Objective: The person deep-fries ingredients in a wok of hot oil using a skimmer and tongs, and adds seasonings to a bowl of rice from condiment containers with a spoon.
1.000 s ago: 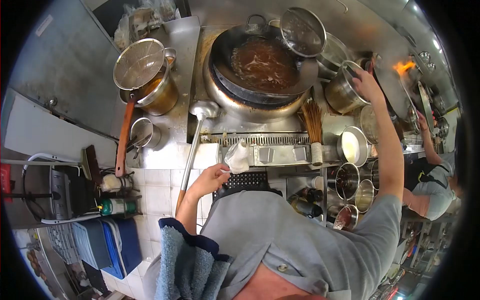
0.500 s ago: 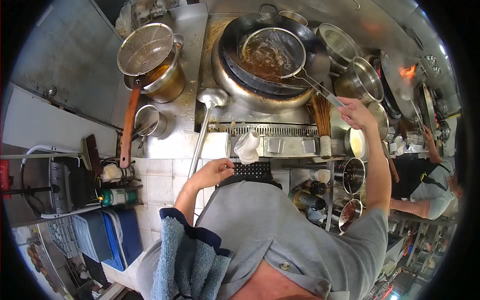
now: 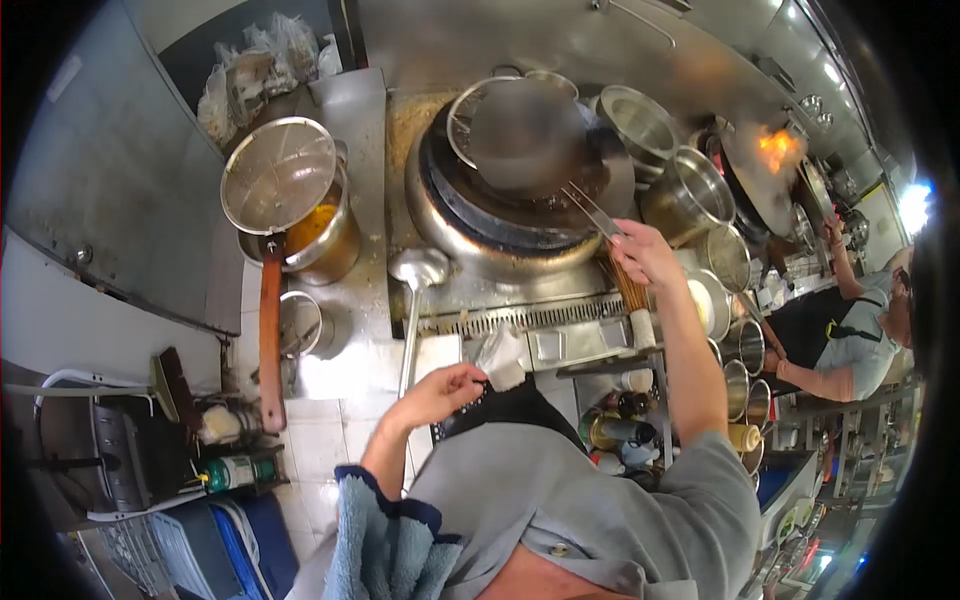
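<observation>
My right hand (image 3: pixel 648 255) is closed round the flat metal handle of a strainer (image 3: pixel 462 118) above the dark wok (image 3: pixel 600 215). Part of the strainer's rim shows at the wok's left side; a grey blurred patch hides most of its mesh and the wok's middle. My left hand (image 3: pixel 440 393) is low in front of the stove, fingers curled in, with no object visible in it. Its fingertips are close to a crumpled white cloth (image 3: pixel 503 357) at the stove's front edge; whether they touch it I cannot tell. A long-handled ladle (image 3: pixel 420 268) lies between wok and left counter.
At left, a wooden-handled strainer (image 3: pixel 282 175) rests over a pot (image 3: pixel 340 245) with orange-brown liquid. A bamboo brush (image 3: pixel 632 298) stands near my right wrist. Metal pots (image 3: pixel 690 195) crowd the right. Beyond them, a flame (image 3: pixel 778 150) rises beside another wok, near another person (image 3: pixel 860 320).
The held strainer has gone from lying low in the wok to a position partly behind the blur. My left hand has come closer to the white cloth. The camera view has shifted; the far flame looks larger.
</observation>
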A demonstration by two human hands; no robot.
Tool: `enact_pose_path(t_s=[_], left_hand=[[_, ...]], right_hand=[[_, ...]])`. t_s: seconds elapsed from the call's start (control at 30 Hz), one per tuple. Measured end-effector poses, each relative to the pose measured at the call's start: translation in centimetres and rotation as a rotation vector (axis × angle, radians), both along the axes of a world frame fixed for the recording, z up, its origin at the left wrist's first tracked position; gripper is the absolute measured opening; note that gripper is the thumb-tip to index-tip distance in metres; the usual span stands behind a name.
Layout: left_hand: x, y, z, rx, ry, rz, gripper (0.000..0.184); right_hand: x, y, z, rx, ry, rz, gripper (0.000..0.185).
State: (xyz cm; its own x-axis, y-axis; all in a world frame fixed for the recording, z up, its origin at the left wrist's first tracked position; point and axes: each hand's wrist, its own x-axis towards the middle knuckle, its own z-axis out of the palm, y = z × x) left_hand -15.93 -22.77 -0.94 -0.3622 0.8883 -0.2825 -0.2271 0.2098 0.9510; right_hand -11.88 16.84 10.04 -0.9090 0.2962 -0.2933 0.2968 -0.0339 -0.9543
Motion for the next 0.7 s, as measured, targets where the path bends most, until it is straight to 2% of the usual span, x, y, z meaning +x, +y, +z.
enact_pose_path(t_s=[0.13, 0.2, 0.27, 0.33, 0.37, 0.4, 0.47, 0.5, 0.6, 0.63, 0.7], left_hand=[[0.1, -2.7, 2.0, 0.0, -0.066, 0.302, 0.023], [0.9, -4.4, 1.6, -0.017, -0.082, 0.485, 0.023], [2.0, -5.7, 1.4, -0.085, -0.062, 0.665, 0.022], [2.8, -6.3, 2.3, -0.197, -0.013, 0.84, 0.02], [3.0, -6.0, 2.8, -0.365, 0.08, 0.929, 0.019], [2.8, -5.8, 3.1, -0.442, 0.299, 0.957, 0.02], [2.2, -5.2, 3.6, -0.604, 0.73, 0.983, 0.023], [2.1, -4.9, 3.8, -0.689, 0.941, 0.977, 0.025], [0.6, -5.1, 3.9, -0.774, 1.23, 0.903, 0.027], [0.1, -5.4, 3.9, -0.84, 1.244, 0.847, 0.03], [-1.7, -5.5, 3.9, -0.915, 1.277, 0.759, 0.036]], right_hand=[[-4.3, 3.7, 3.9, -0.015, -0.012, -0.121, 0.045], [-9.8, 5.0, 7.6, 0.295, -0.042, -0.002, 0.051], [-17.0, 5.5, 10.1, 0.629, -0.012, 0.11, 0.049], [-25.4, 6.4, 10.3, 1.206, 0.084, 0.238, 0.043], [-30.0, 6.6, 8.9, 1.455, 0.271, 0.274, 0.038], [-33.7, 6.4, 7.4, 1.697, 0.47, 0.299, 0.034], [-37.4, 1.6, 7.0, 1.714, 0.123, 0.392, 0.029], [-41.2, 2.7, 3.5, 1.796, 0.14, 0.478, 0.025], [-42.7, 0.4, 3.2, 1.801, 0.056, 0.514, 0.027], [-42.2, 0.0, 3.1, 1.779, 0.038, 0.456, 0.027], [-42.7, 1.9, 1.4, 1.8, 0.066, 0.555, 0.027]])
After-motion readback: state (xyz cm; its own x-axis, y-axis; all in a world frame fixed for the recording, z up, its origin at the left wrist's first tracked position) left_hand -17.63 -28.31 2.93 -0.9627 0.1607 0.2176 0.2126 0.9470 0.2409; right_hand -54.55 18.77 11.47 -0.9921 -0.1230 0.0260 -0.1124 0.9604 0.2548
